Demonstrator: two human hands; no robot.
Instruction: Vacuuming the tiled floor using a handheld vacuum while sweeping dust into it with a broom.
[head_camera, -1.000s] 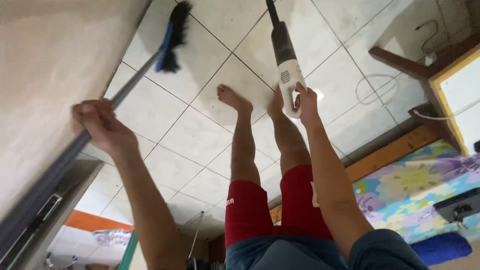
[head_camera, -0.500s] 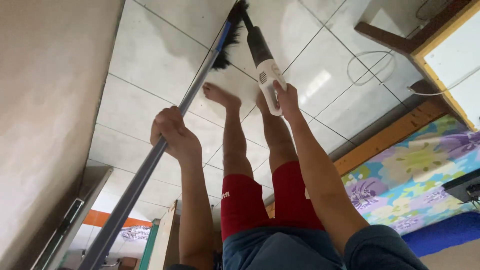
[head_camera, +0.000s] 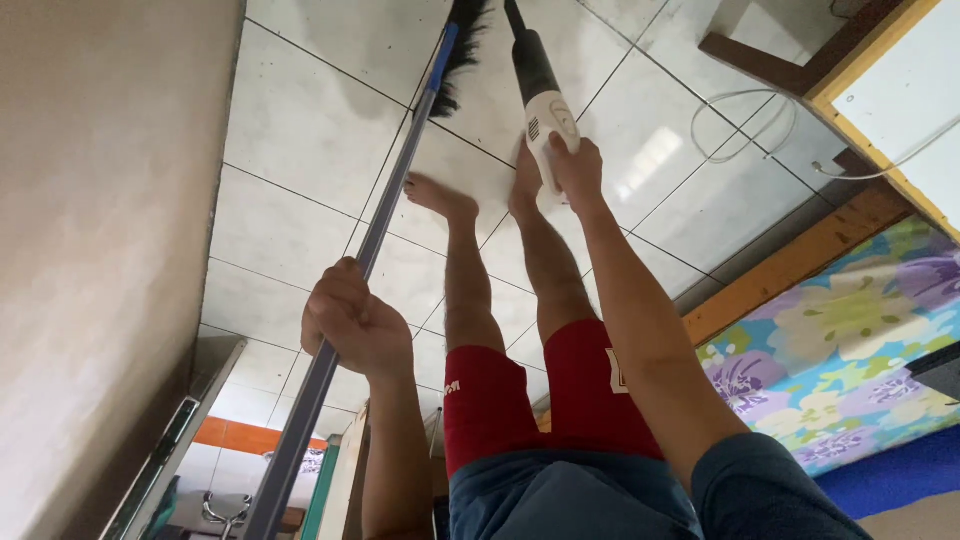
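White tiled floor (head_camera: 300, 130), flowered mattress (head_camera: 840, 340), white cable (head_camera: 740, 130) — wooden frame (head_camera: 790, 265) between.

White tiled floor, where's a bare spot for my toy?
Bare tiles lie between the beige wall and the blue-grey broom handle, and between the white handheld vacuum and the loose white cable. It's crowded around the bare feet and black bristles.

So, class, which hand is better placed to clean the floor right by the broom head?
Probably the right hand: it grips the vacuum, whose nozzle points at the floor beside the head of the broom. The left hand is closed around the broom pole, far from the head.
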